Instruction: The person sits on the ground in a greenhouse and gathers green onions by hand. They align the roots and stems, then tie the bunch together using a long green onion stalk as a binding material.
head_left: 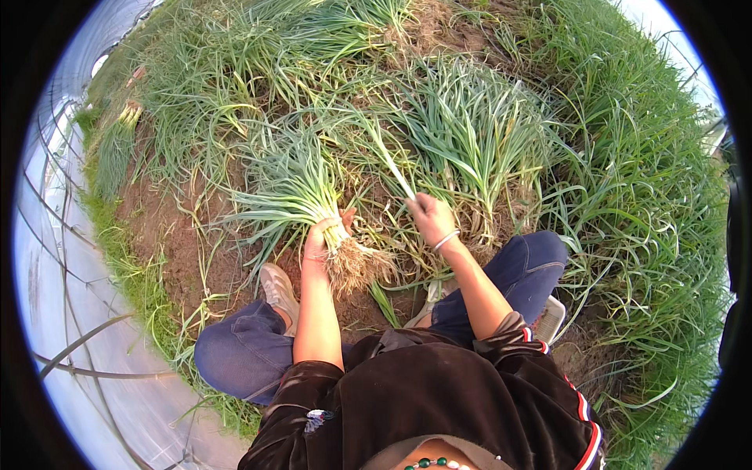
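Observation:
My left hand (320, 239) is closed round the pale stems of a bunch of green leafy allium plants (311, 197). Their leaves fan out to the upper left, and the tangled brown roots (355, 267) point down and right. To the right, my right hand (433, 218), with a pale bangle at the wrist, grips one long plant stalk (390, 158) by its lower end. That stalk slants up and left, apart from the bunch. Just beyond the right hand stands a heap of pulled plants (482, 141) with roots showing.
Loose leaves litter the brown soil (176, 235). More plants (235, 76) lie farther off. A tied-looking bunch (117, 153) rests at the far left, near plastic sheeting (76, 258) with curved poles. Tall green growth (640, 205) lines the right side. Part of a pale plastic object (551, 320) shows beside my right knee.

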